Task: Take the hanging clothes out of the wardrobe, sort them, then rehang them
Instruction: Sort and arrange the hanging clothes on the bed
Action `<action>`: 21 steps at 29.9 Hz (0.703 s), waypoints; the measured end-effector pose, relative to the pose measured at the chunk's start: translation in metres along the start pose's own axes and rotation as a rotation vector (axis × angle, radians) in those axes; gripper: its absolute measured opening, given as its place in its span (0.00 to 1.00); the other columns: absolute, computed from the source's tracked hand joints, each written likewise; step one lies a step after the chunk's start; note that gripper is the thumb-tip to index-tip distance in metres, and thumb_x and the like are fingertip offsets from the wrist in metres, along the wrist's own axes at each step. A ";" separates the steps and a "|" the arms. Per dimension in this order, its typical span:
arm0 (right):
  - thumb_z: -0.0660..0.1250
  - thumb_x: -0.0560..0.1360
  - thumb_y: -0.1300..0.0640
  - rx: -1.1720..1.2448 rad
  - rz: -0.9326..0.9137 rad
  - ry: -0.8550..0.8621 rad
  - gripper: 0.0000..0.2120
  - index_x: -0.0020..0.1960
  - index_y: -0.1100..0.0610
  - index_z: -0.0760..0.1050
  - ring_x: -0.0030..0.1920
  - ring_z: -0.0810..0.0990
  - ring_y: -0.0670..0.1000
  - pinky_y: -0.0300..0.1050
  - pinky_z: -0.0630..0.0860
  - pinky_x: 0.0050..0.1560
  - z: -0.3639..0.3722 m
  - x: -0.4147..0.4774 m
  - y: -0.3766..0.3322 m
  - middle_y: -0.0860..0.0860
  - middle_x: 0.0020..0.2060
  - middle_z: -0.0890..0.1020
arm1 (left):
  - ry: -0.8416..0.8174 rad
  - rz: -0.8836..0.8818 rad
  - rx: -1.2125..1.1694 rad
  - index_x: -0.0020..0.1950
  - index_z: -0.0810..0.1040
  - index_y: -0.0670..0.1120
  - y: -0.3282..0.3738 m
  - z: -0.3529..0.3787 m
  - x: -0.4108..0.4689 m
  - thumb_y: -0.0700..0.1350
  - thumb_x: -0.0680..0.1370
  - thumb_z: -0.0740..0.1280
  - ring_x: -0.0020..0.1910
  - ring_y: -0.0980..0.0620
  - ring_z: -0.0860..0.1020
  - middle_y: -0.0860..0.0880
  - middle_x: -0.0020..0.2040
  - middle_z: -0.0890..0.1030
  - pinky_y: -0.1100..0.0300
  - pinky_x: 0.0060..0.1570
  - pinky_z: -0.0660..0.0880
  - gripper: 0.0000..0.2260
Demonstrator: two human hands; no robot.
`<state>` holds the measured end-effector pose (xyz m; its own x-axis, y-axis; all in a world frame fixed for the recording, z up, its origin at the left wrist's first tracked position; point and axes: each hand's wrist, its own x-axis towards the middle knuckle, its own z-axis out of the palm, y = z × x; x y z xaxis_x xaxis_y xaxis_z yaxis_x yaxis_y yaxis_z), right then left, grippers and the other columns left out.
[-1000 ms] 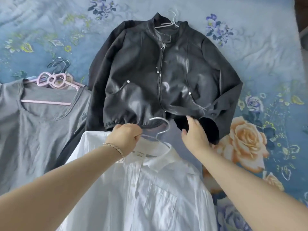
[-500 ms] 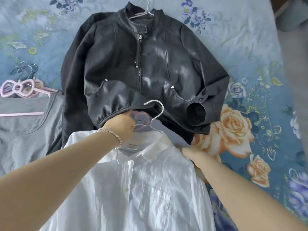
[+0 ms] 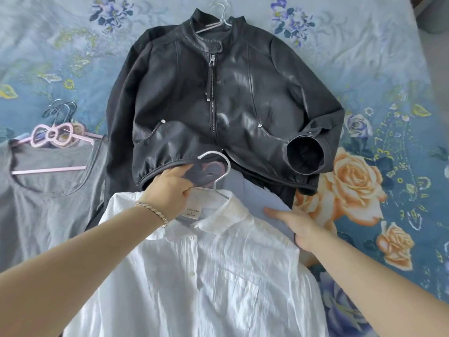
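Status: clothes are out of the wardrobe and lying on the bed with the blue floral sheet [image 3: 364, 57]; wardrobe itself not in view. Sorting looks mid-way, rehanging not started, judging by the layout.

Laid out so far: black leather zip jacket [image 3: 218, 98] on a white wire hanger [image 3: 220, 14], centre. Grey scoop-neck top [image 3: 41, 215] on a pink bow-shaped hanger [image 3: 52, 135], left, with a few dark hanger hooks [image 3: 62, 110] behind it.

In hand: white crinkled button-up shirt [image 3: 206, 276] on a silver metal hanger [image 3: 216, 171], nearest the camera, its hook lying over the jacket hem. A pale blue garment [image 3: 255, 198] sits under the shirt's collar area; can't tell if it shares the hanger.

Left hand [image 3: 170, 188]: fingers curled closed around the silver hanger's neck at the collar. Right hand [image 3: 294, 222]: open and flat, palm down, fingers extended onto the pale blue fabric at the shirt's shoulder, gripping nothing.

Remaining: finish placing the shirt, finish grouping, then hang everything back.
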<state>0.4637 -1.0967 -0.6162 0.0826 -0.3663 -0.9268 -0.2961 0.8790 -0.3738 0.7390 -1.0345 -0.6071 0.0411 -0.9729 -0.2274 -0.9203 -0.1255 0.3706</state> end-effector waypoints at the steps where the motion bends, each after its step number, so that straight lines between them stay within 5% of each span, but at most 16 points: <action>1: 0.77 0.65 0.59 0.025 -0.022 -0.032 0.25 0.59 0.61 0.75 0.48 0.82 0.58 0.53 0.79 0.52 0.000 -0.007 0.001 0.59 0.47 0.84 | 0.040 0.025 -0.012 0.33 0.82 0.37 -0.002 -0.003 -0.003 0.40 0.71 0.56 0.56 0.33 0.78 0.38 0.61 0.78 0.39 0.55 0.75 0.16; 4: 0.73 0.67 0.67 0.106 -0.038 -0.136 0.16 0.53 0.59 0.77 0.41 0.83 0.55 0.48 0.79 0.45 0.002 -0.031 0.008 0.55 0.40 0.85 | 0.098 0.116 0.029 0.34 0.82 0.36 0.000 -0.016 -0.015 0.36 0.70 0.62 0.51 0.33 0.79 0.36 0.56 0.81 0.40 0.52 0.75 0.11; 6: 0.74 0.66 0.67 0.088 -0.093 -0.113 0.23 0.58 0.58 0.73 0.50 0.81 0.55 0.51 0.77 0.54 0.008 -0.039 0.013 0.53 0.48 0.83 | 0.096 0.153 0.037 0.28 0.79 0.37 0.001 -0.022 -0.023 0.30 0.66 0.68 0.49 0.33 0.79 0.35 0.54 0.81 0.40 0.50 0.76 0.07; 9: 0.76 0.66 0.63 -0.079 -0.276 -0.027 0.34 0.68 0.52 0.65 0.64 0.71 0.50 0.49 0.69 0.65 0.012 -0.044 0.015 0.47 0.63 0.73 | 0.086 0.216 0.066 0.23 0.76 0.40 0.010 -0.030 -0.034 0.33 0.63 0.66 0.45 0.37 0.81 0.39 0.48 0.82 0.46 0.42 0.80 0.08; 11: 0.74 0.68 0.62 -0.224 -0.392 -0.005 0.37 0.72 0.52 0.60 0.65 0.67 0.46 0.43 0.68 0.61 0.011 -0.045 0.015 0.45 0.65 0.70 | 0.061 0.309 0.082 0.21 0.74 0.41 0.019 -0.032 -0.036 0.35 0.60 0.66 0.39 0.41 0.82 0.41 0.42 0.83 0.54 0.34 0.80 0.08; 15: 0.72 0.71 0.60 -0.389 -0.564 0.164 0.41 0.74 0.54 0.51 0.61 0.63 0.42 0.38 0.63 0.58 0.016 -0.044 0.023 0.43 0.62 0.63 | 0.015 0.349 0.066 0.23 0.76 0.42 0.027 -0.025 -0.037 0.34 0.61 0.66 0.43 0.45 0.82 0.45 0.47 0.84 0.54 0.34 0.81 0.07; 18: 0.72 0.71 0.58 -0.507 -0.605 0.147 0.36 0.72 0.51 0.57 0.60 0.68 0.42 0.39 0.67 0.59 0.015 -0.036 0.027 0.42 0.59 0.68 | -0.001 0.301 0.006 0.23 0.73 0.42 0.025 -0.019 -0.039 0.35 0.64 0.64 0.46 0.43 0.82 0.44 0.50 0.83 0.50 0.36 0.81 0.09; 21: 0.75 0.67 0.54 -0.536 -0.422 0.060 0.24 0.60 0.53 0.72 0.54 0.78 0.49 0.44 0.75 0.53 0.010 -0.024 0.012 0.45 0.50 0.79 | 0.019 0.329 0.019 0.24 0.74 0.42 0.022 -0.016 -0.039 0.34 0.62 0.64 0.47 0.42 0.82 0.44 0.48 0.83 0.51 0.37 0.81 0.07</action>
<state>0.4675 -1.0741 -0.5992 0.2463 -0.6739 -0.6965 -0.6815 0.3906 -0.6189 0.7239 -1.0026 -0.5754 -0.2524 -0.9642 -0.0813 -0.8926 0.1996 0.4044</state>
